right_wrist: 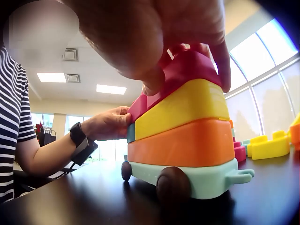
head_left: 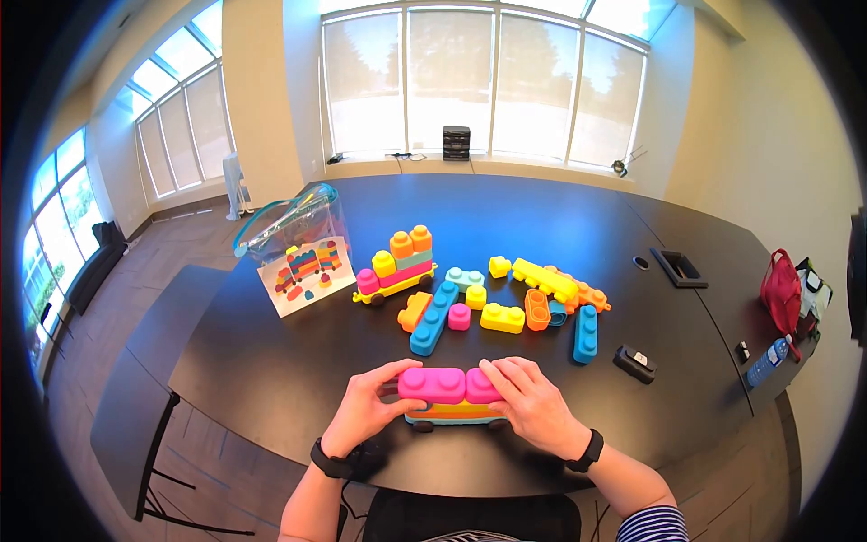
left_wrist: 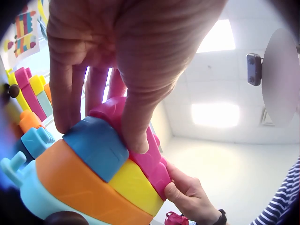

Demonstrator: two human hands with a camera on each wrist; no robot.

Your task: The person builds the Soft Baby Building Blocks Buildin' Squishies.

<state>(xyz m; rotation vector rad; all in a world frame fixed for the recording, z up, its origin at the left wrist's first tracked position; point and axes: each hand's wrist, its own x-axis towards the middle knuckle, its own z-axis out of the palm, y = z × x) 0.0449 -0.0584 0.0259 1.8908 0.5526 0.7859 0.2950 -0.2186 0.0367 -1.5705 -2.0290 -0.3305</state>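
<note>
A toy wagon of stacked building blocks stands on the dark table in front of me. Its light-blue wheeled base (right_wrist: 211, 182) carries an orange block (right_wrist: 183, 150), with a yellow block (right_wrist: 187, 108) and a blue block (left_wrist: 97, 146) above. Along the top lie two pink blocks end to end. My left hand (head_left: 366, 406) grips the left pink block (head_left: 433, 386) between thumb and fingers. At the other end, my right hand (head_left: 542, 406) holds the right pink block (head_left: 480, 387), thumb on the near side and fingers over the far side.
Beyond the hands lie several loose blocks, including a long blue block (head_left: 433, 319) and a yellow block (head_left: 502, 318). Another built wagon (head_left: 397, 282) stands near a picture card (head_left: 307, 278) and a clear bag (head_left: 302, 221). A black case (head_left: 635, 364) and water bottle (head_left: 769, 362) sit right.
</note>
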